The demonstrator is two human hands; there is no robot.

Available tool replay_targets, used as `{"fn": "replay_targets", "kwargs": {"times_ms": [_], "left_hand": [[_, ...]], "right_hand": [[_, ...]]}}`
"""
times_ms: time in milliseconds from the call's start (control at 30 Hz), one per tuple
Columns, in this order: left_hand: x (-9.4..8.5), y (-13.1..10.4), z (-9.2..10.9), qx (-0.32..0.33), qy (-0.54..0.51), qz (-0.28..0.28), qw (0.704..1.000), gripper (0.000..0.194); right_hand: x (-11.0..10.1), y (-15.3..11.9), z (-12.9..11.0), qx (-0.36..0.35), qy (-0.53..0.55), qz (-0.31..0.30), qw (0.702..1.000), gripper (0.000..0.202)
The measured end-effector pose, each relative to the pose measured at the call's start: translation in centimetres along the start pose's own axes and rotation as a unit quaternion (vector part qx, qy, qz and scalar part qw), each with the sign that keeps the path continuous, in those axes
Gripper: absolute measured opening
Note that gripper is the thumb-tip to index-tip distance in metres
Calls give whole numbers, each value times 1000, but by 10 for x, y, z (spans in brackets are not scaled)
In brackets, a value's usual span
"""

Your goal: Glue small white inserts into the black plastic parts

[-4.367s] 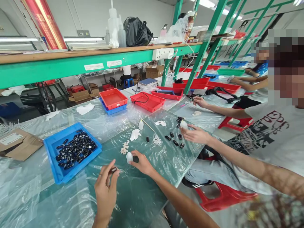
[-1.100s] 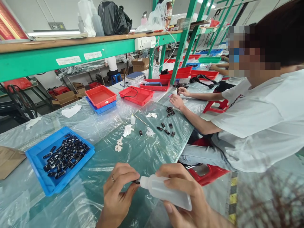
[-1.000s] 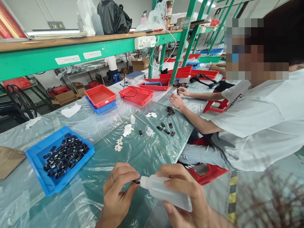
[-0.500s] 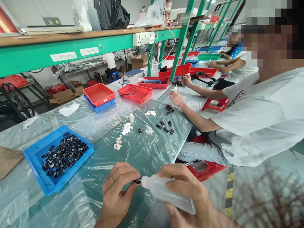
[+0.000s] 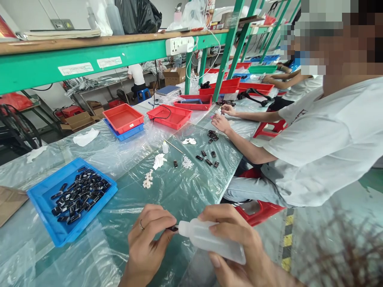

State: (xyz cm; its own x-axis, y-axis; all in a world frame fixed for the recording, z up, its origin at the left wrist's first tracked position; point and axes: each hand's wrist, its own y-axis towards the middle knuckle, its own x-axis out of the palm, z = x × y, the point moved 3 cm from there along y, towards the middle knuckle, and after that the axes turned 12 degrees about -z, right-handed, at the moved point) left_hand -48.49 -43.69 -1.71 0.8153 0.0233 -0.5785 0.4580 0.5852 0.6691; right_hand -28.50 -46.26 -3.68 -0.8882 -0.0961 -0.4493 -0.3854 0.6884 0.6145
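Between the thumb and fingers of my left hand (image 5: 149, 241) is a small black part (image 5: 173, 228), mostly covered by the fingertips. My right hand (image 5: 239, 243) wraps round a translucent white squeeze bottle (image 5: 206, 235), tilted nearly on its side. Its nozzle end points left and meets the black part, or comes very close; I cannot tell which. Left of my hands, a blue tray (image 5: 38, 199) holds a heap of similar black parts (image 5: 80, 193). Beyond my hands lie small cream-coloured pieces (image 5: 147, 179) and a pile of tiny clear pieces (image 5: 187, 162).
A co-worker (image 5: 323, 139) sits at the right, both hands over the table. Several black parts (image 5: 208, 161) lie nearby, with a small dropper bottle (image 5: 165, 147) and crumpled tissue (image 5: 159, 160). Red trays (image 5: 123, 118) stand farther back. A green shelf frame (image 5: 119, 61) crosses above.
My hands, the bottle and the black part keep nearly the same position. The view has shifted slightly. At the right, the co-worker's far hand has come lower and closer to the other one.
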Motion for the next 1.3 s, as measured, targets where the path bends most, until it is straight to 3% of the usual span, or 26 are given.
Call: {"fn": "replay_targets", "kwargs": {"times_ms": [100,333,533,700,867,967,1067,1200,1300], "left_hand": [[1,-1,0,0,5,-2,1000,16],[3,-1,-3,-3,-7,6,1000,28],[3,0,-1,1,5,2,1000,19],[2,0,2,-2,17,-12,1000,16],[3,3,0,-7,21,-17,1000,16],[3,3,0,-7,23,-19,1000,17],[3,3,0,-21,16,-17,1000,22],[4,-1,-4,-34,1,-7,999,33],[6,-4,-10,-45,0,1,999,36]], "right_hand": [[-4,11,-4,-12,24,30,999,51],[-8,10,8,41,106,66,991,31],[-2,5,5,11,67,32,997,47],[-2,-11,5,-34,-28,9,999,60],[-3,-23,5,-13,-92,-40,995,67],[-5,-13,1,-8,-31,0,999,56],[-7,0,11,49,127,59,989,37],[10,2,57,189,372,10,909,39],[35,2,98,230,383,-25,894,42]]}}
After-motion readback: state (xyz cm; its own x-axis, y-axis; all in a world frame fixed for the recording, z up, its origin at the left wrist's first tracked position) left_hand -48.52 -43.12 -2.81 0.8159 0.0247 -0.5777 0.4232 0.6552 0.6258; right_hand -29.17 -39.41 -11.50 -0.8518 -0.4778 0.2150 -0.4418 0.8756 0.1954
